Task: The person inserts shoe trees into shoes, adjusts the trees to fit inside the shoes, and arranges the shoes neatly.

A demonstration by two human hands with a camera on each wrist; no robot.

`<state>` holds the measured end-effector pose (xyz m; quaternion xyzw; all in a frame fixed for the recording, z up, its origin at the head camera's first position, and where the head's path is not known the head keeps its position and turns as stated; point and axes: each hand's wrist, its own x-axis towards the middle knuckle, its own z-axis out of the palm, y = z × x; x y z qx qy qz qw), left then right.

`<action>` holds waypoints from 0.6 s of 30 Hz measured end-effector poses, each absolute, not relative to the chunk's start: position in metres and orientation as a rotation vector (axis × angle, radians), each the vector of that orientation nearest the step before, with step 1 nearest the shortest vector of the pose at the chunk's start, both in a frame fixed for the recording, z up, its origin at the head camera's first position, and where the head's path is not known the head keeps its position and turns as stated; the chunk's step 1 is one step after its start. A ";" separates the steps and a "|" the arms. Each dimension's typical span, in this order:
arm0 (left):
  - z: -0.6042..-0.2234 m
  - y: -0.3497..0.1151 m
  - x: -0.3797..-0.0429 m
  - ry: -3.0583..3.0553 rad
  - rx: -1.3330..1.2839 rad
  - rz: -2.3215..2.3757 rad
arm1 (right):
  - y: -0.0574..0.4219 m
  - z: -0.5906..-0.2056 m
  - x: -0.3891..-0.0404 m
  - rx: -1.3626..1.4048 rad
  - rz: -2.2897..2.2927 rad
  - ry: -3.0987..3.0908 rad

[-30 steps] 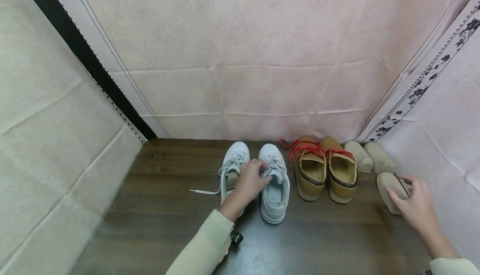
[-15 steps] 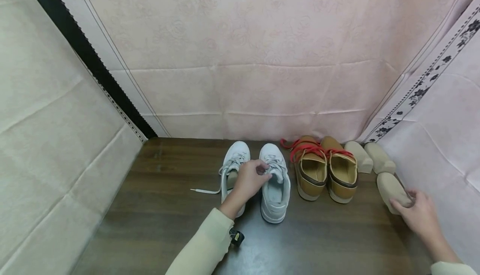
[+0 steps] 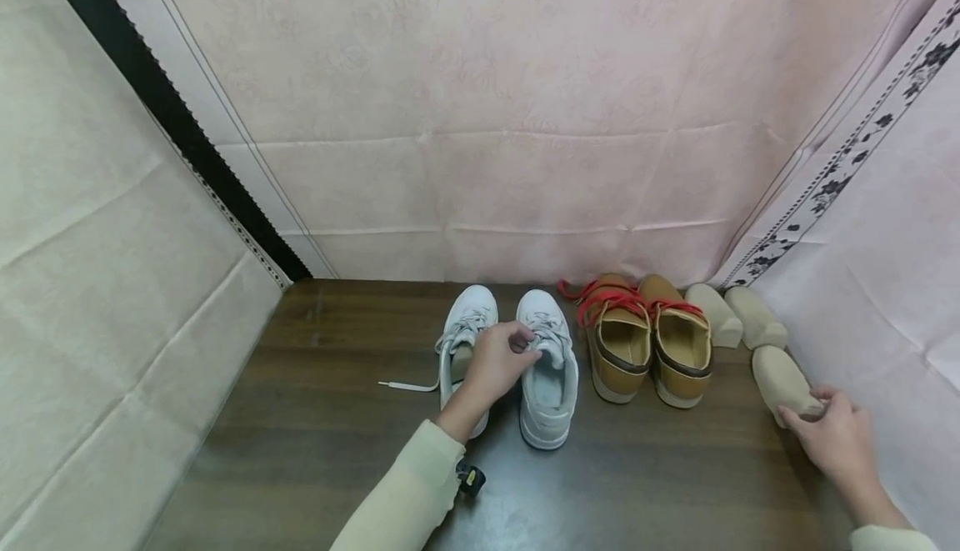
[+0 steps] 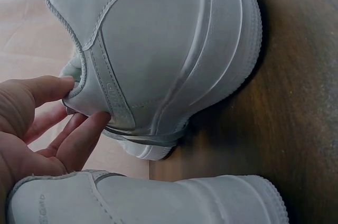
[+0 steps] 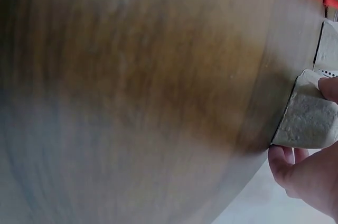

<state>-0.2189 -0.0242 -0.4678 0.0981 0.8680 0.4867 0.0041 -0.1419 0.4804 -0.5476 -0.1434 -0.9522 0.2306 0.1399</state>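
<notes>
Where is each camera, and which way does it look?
Head: on the person's head, facing forward and down; it sees the brown surface, left hand, right hand and sleeves.
Left wrist: worn there, facing the white shoes up close; part of the left hand shows.
Right wrist: worn there, facing mostly brown surface and a beige block; part of the right hand shows.
Head and left wrist share the white shoes and left hand.

High head view, forward-down; close, sideways wrist views (white shoes (image 3: 551, 397) in head and left wrist)
</notes>
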 end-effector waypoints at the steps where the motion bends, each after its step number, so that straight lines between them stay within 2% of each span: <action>1: -0.468 -0.024 -0.219 2.721 0.302 1.523 | 0.480 -0.548 -0.142 -0.418 0.661 -2.748; 18: -0.471 -0.026 -0.219 2.726 0.307 1.519 | 0.475 -0.547 -0.132 -0.386 0.674 -2.767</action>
